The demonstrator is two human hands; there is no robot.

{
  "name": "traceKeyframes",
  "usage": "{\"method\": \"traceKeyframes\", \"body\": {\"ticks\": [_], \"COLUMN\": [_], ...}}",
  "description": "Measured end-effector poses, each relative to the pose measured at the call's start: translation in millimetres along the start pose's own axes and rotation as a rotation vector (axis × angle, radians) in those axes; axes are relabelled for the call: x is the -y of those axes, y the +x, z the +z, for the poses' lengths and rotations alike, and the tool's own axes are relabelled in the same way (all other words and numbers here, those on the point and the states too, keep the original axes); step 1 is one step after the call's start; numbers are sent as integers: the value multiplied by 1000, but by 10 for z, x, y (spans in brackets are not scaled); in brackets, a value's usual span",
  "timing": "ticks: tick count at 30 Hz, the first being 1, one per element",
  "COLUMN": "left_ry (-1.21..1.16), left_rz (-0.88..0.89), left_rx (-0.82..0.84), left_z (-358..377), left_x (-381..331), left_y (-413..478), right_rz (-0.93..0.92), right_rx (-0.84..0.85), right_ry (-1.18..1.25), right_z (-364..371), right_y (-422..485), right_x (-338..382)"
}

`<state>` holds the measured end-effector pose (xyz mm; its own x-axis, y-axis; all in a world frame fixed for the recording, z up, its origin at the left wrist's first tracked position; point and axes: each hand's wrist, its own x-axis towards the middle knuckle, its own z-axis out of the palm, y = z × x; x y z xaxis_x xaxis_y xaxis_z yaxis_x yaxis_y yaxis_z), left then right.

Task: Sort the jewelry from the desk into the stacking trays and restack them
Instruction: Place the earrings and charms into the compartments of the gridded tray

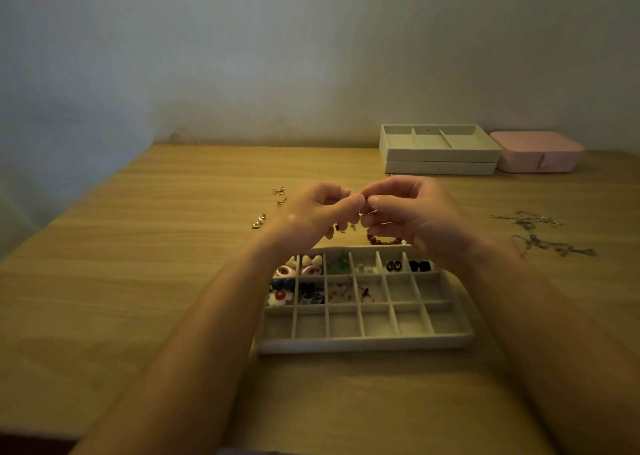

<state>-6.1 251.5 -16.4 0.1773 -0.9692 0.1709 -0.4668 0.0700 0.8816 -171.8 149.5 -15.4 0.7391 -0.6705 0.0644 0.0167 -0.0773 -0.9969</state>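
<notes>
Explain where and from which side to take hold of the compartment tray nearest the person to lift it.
Grip the compartment tray by its two short end walls, from left and right together. It lies flat with loose pieces in its far cells, so a level two-sided lift should keep them put. First put down the small piece that the left hand and right hand pinch.

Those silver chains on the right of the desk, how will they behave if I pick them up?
The silver chains will likely hang limp, since they lie in loose squiggles on the desk. They look thin, so probably light. Strands cross, so lifting one may drag others.
</notes>
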Motion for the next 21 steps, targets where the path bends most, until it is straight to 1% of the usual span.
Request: {"method": "traceKeyframes", "body": {"ticks": [5,9,12,17,21], "left_ry": [-96,-110,-77,-73,-120], "left_rz": [3,18,23,-15,-34], "left_rx": [-21,29,66,59,7], "left_z": [134,176,174,205,235], "left_x": [-21,6,10,31,33], "left_y": [10,-9,-30,-58,-59], "right_rz": [-13,-21,-27,-69,-64], "right_rx": [42,38,33,-8,1], "right_ry": [124,117,45,-180,-207], "right_z": [-121,-145,-162,-149,-123], "right_y": [-102,-132,-146,-142,-144], "right_x": [-50,-110,-131,-124,-137]}}
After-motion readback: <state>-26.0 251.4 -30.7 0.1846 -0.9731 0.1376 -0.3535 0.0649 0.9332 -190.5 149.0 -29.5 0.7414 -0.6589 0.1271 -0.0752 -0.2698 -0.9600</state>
